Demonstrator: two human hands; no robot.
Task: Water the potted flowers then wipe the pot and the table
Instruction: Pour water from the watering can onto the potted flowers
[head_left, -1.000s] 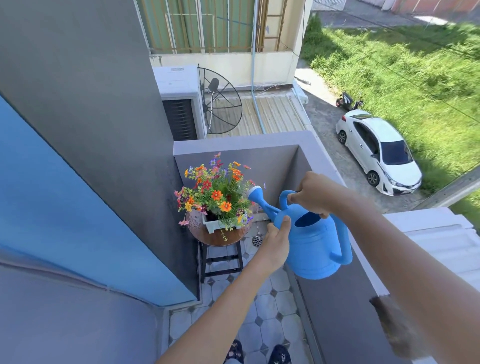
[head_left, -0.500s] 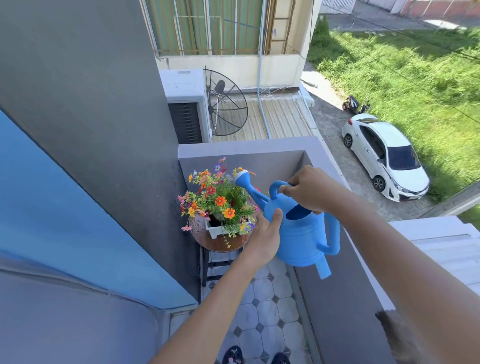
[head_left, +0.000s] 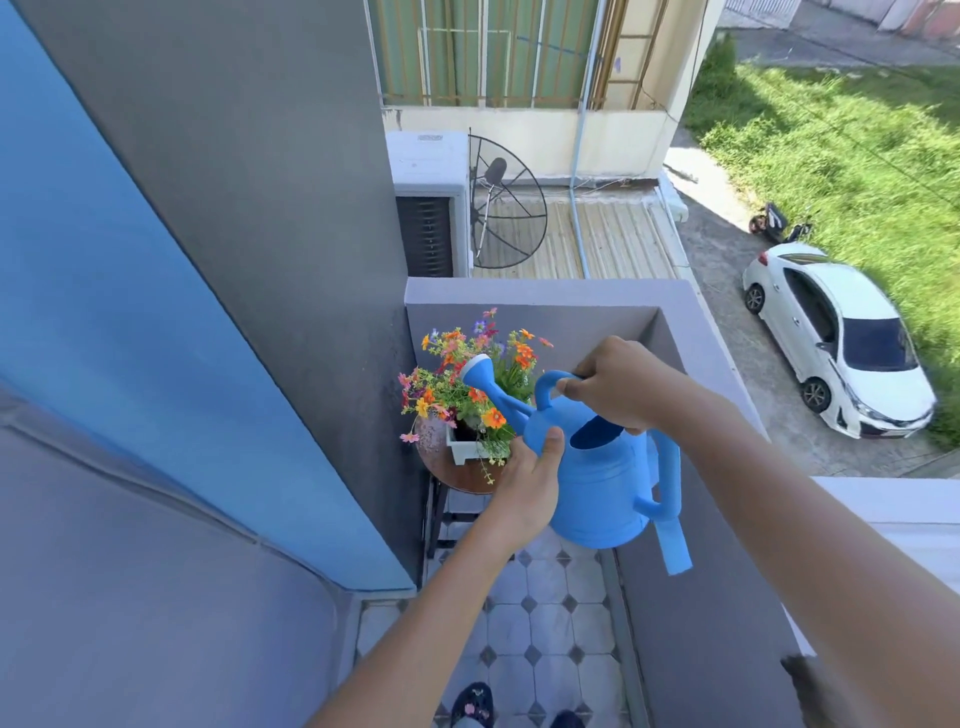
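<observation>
A blue watering can (head_left: 602, 483) hangs over the balcony floor, its spout head (head_left: 478, 370) among the flowers. My right hand (head_left: 623, 384) grips the can's top handle. My left hand (head_left: 530, 478) presses against the can's left side, thumb on its shoulder. The flowers (head_left: 467, 384), orange, pink and purple, grow from a white rectangular pot (head_left: 462, 451). The pot stands on a small round brown table (head_left: 457, 475) in the balcony's far corner. No water stream is visible.
Grey balcony parapet (head_left: 691, 332) runs on the right and far side, a grey and blue wall (head_left: 260, 260) on the left. Tiled floor (head_left: 545, 623) lies below, with my shoes (head_left: 470, 699) at the bottom. A brown fuzzy object (head_left: 810, 680) rests on the parapet at lower right.
The can moved forward and up, and its spout head now sits higher among the flowers. Both hands kept their hold on it.
</observation>
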